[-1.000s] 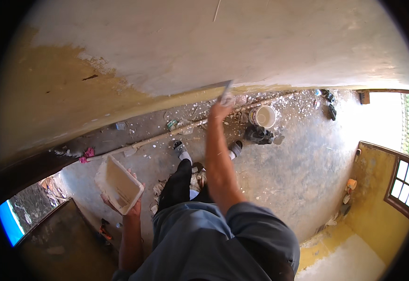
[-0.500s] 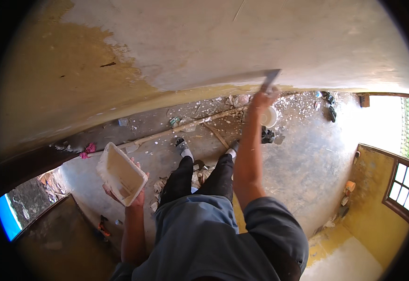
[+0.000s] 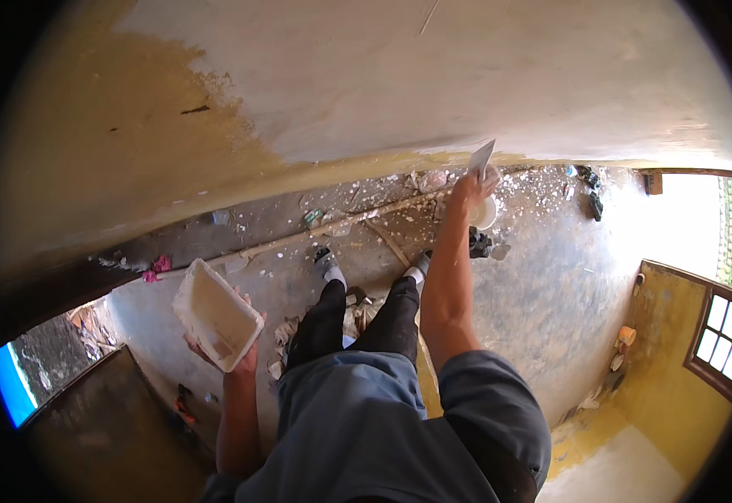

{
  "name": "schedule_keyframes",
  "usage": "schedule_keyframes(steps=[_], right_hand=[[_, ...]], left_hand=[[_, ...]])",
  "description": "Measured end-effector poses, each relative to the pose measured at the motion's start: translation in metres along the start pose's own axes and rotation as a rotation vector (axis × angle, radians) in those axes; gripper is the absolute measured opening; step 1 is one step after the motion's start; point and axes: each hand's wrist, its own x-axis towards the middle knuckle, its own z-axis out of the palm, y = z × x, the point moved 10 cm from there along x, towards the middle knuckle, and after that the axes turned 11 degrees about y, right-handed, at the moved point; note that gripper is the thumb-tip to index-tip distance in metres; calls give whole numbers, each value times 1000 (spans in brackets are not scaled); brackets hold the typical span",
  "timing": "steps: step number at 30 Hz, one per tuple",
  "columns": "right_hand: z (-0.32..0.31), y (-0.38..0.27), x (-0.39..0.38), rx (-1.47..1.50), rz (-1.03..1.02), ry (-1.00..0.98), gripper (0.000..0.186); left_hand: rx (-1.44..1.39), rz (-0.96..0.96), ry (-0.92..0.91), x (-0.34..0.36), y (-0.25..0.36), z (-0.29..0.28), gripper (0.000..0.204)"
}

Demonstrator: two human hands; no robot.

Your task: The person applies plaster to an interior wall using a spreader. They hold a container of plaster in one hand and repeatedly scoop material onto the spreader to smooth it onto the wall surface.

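In my left hand (image 3: 248, 356) I hold a white rectangular tub (image 3: 217, 317) from beneath, its open side tilted up with pale residue inside. My right hand (image 3: 475, 186), arm stretched out, grips a putty knife (image 3: 482, 157) with a broad thin blade; its handle is hidden in my fingers. The blade is close to the lower part of the wall (image 3: 366, 92); whether it touches, I cannot tell. Whitish filler coats most of that wall, and bare yellow-ochre paint (image 3: 139, 109) shows at the left and along the bottom.
A white bucket (image 3: 485, 215) stands on the floor just beyond my right hand. A long pole (image 3: 299, 235) lies along the wall's foot among white flakes and scraps. Dark bags (image 3: 478, 243) sit by my right foot. A bright doorway opens at the right, near a barred window (image 3: 724, 335).
My right hand and the putty knife have moved slightly down and the blade has turned, showing more of its flat face. The left hand and tub stay nearly in place.
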Motion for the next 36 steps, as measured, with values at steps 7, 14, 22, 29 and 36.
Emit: schedule_keyframes(steps=[7, 14, 22, 29, 36], right_hand=[[96, -20, -238, -535, -740, -103, 34], [59, 62, -291, 297, 319, -302, 27], [107, 46, -236, 425, 869, -262, 35], [97, -186, -270, 501, 769, -391, 35], [43, -433, -225, 852, 328, -770, 32]], left_hand=[[31, -25, 16, 3, 1, -1, 98], [43, 63, 66, -4, 16, -15, 100], [-92, 60, 129, -4, 15, -20, 91], [-164, 113, 61, 20, 18, 0, 81], [-306, 88, 5, 31, 17, 15, 84]])
